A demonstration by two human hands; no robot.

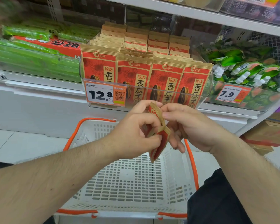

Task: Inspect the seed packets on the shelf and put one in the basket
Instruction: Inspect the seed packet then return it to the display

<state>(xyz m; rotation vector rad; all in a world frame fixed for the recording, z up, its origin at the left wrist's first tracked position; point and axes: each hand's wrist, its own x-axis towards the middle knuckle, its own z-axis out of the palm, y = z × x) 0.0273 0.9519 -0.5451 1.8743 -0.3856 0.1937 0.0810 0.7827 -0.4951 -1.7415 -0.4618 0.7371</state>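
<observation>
**Both hands hold one seed packet above the basket**

At the centre of the frame, both hands grip a single red and tan packet [158, 135], held edge-on and nearly upright. The left hand [136, 131] has its fingers curled round the packet's left side, thumb and fingertips pinching it near the middle. The right hand [189, 126] pinches the packet's upper edge between thumb and forefinger, its other fingers loosely bent behind the packet. The packet's lower end hangs over the open top of the basket, not touching it.

The basket [128, 183] fills the lower middle of the frame: white slotted plastic with an orange rim and handles, nothing visible inside it.

Above the hands, in the upper middle, a clear bin [205, 94] on the shelf [39, 88] holds rows of matching red packets [134, 75] standing upright, four across at the front. A price tag [103, 94] reading 12.8 is fixed to the bin's front left. At upper left lie green packs [31, 50] and a red box [55, 44]. At upper right sit green pouches [242, 67] with white caps, behind a tag [231, 94] reading 7.9.
</observation>
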